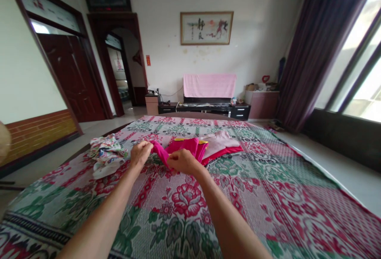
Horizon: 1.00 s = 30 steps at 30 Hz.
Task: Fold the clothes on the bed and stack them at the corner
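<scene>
In the head view, the pink cloth [160,152] is over the flowery blanket [253,211], its long way slanting between the hands. The left hand [140,154] pinches the far end, fingers closed. The right hand [183,162] pinches the near end, closest to the folded pink pile [190,148]. The drawers [240,113] are closed, insides hidden.

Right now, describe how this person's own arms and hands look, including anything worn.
The bare, ungloved left hand and bare, ungloved right hand join the uncovered, tapering left forearm and uncovered, tapering right forearm. No sleeve, watch, bracelet or cable shows; I cannot make out whether rings are worn.
</scene>
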{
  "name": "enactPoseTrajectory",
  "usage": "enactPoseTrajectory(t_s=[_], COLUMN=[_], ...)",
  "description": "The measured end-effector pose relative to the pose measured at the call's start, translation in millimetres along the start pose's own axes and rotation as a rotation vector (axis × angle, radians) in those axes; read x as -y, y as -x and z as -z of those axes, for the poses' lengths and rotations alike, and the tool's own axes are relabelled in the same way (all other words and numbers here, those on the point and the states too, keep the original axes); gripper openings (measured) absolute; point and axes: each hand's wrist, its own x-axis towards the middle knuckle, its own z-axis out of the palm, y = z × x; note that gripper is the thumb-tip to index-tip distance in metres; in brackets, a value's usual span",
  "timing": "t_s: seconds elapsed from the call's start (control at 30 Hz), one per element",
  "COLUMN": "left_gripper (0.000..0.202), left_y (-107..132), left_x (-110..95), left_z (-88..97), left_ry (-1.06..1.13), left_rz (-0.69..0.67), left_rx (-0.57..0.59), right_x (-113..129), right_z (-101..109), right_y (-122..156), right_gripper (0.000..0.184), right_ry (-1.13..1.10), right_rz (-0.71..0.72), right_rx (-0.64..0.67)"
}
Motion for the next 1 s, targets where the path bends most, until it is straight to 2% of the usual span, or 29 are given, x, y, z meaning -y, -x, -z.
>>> enactPoseTrajectory(t_s=[0.03, 0.13, 0.17, 0.23, 0.33, 0.4, 0.5, 0.6, 0.67, 0.8, 1.0], left_gripper=[0.026, 0.027, 0.028, 0.027, 0.026, 0.028, 0.035, 0.036, 0.035, 0.036, 0.029], left_y=[1, 7, 8, 11, 14, 14, 12, 12, 12, 15, 11], left_x=[4, 8, 7, 6, 8, 14, 26, 32, 30, 22, 26], left_z=[2.7, 0.3, -3.2, -11.8, -22.4, -25.6, -25.9, -23.2, -20.0, -10.7, 1.3], left_ry=[-0.061, -0.196, -0.215, -0.239, -0.327, -0.433, -0.558, -0.598, -0.601, -0.572, -0.571], left_rz=[-0.021, -0.112, -0.164, -0.299, -0.420, -0.411, -0.373, -0.321, -0.297, -0.229, -0.204], left_rx=[0.024, 0.001, -0.007, 0.068, 0.316, 0.407, 0.391, 0.400, 0.414, 0.419, 0.459], right_x=[-1, -7, -9, -12, -17, -19, -23, -26, -29, -34, -29], right_z=[1, 8, 10, 11, 5, -2, -11, -17, -21, -25, -21], right_y=[-1, -3, -3, -3, -1, 1, 3, 5, 7, 7, 4], right_gripper=[0.022, 0.025, 0.026, 0.025, 0.031, 0.046, 0.063, 0.066, 0.061, 0.039, 0.022], right_ry=[0.024, 0.198, 0.246, 0.305, 0.361, 0.386, 0.424, 0.489, 0.524, 0.552, 0.496], right_rz=[-0.012, -0.088, -0.105, -0.119, -0.119, -0.116, -0.103, -0.117, -0.122, -0.104, -0.184], right_rx=[-0.034, -0.277, -0.298, -0.244, -0.153, -0.137, -0.099, -0.051, -0.034, -0.022, -0.096])
